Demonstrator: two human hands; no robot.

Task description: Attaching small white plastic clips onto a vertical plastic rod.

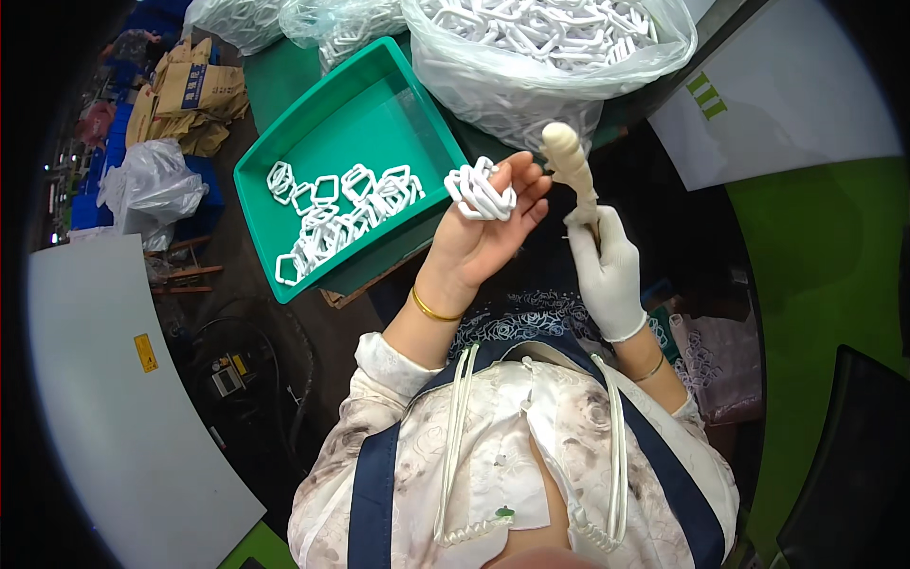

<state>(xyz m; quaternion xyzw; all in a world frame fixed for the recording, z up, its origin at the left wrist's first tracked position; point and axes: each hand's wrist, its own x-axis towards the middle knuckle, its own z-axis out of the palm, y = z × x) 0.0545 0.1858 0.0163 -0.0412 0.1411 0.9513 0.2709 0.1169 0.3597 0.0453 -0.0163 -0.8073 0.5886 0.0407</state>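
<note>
Palm up, my bare left hand (pixel 474 248) cradles several white hexagonal rings (pixel 482 192), its fingers curled up beside them. My right hand (pixel 608 273), in a white knit glove, is closed round the lower end of a cream-coloured, wrapped stick-like tool (pixel 573 173). The tool's rounded, bulging end points away from me, close to my left fingertips but apart from the rings. Left of my left hand stands a green plastic tray (pixel 374 104). More white rings (pixel 332 228) lie in a loose heap along its near side.
A large clear plastic bag (pixel 531 95) full of white rings sits beyond my hands. More bagged rings (pixel 355 28) are at the far edge. Brown paper sacks (pixel 194 90) are piled at the far left. White panels (pixel 123 408) flank the left side.
</note>
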